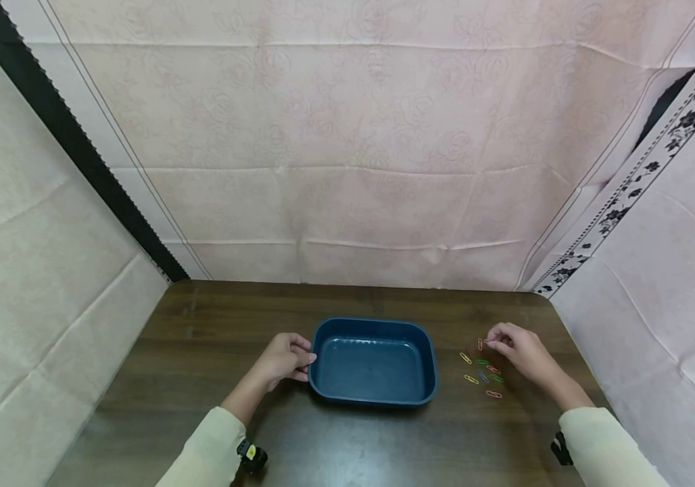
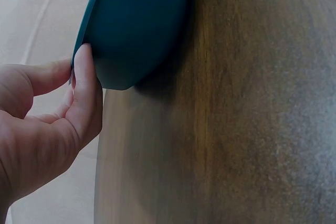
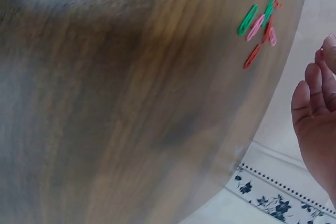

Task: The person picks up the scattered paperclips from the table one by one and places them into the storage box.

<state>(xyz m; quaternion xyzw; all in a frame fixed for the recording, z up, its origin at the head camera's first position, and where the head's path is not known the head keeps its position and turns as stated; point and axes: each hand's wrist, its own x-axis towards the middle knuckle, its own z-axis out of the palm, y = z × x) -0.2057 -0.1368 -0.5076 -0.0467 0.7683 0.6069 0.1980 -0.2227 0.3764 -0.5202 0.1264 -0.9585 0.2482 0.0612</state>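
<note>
One blue tray [image 1: 372, 320] shows its floor [image 1: 374, 362]; left fingers [image 2: 84, 72] pinch its rim [image 2: 85, 19], right fingers [image 3: 314, 81] a clip [image 1: 486, 340].

Container [image 1: 374, 365]: dark blue, rectangular, rounded corners; upright, open side up. Paper clips [image 1: 483, 375]: yellow, green, blue, pink, red; elongated loops, loosely scattered near the container, at its three o'clock.

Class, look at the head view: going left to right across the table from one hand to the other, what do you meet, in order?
Left hand → tray → yellow clips → right hand.
</note>
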